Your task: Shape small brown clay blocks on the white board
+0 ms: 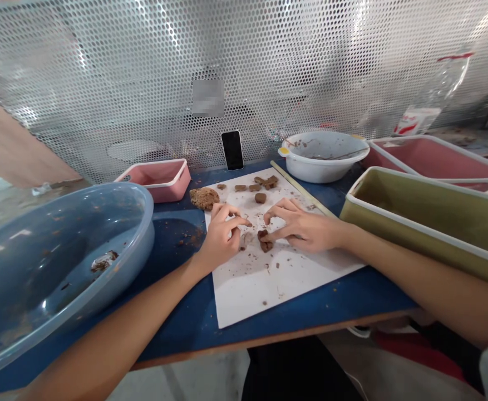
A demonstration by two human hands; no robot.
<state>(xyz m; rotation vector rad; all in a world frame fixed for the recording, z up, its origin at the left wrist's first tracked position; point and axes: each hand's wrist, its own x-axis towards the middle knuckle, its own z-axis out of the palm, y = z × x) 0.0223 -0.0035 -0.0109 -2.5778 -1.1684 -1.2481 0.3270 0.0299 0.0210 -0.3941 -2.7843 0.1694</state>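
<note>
Over the white sheet (244,298) both of my hands are close together. My left hand (223,236) has its fingers partly bent and apart, fingertips near small crumbs, with nothing visible in its grip. My right hand (308,227) is spread, and one fingertip rests on a dark brown clay-like lump (265,241). Behind the hands lie several small brown pieces, among them a blocky piece (260,197) and a flat piece (240,188). A larger rough tan chunk (204,197) sits at the sheet's left edge. Brown crumbs are scattered across the paper.
A big blue basin (141,223) stands left, a small pink bin (177,186) behind it. A phone (232,150) leans on the perforated metal panel (143,67). Rightward are a white basin (323,170), a stick (302,189), an olive bin (414,211), pink trays (444,156) and a bottle (435,94).
</note>
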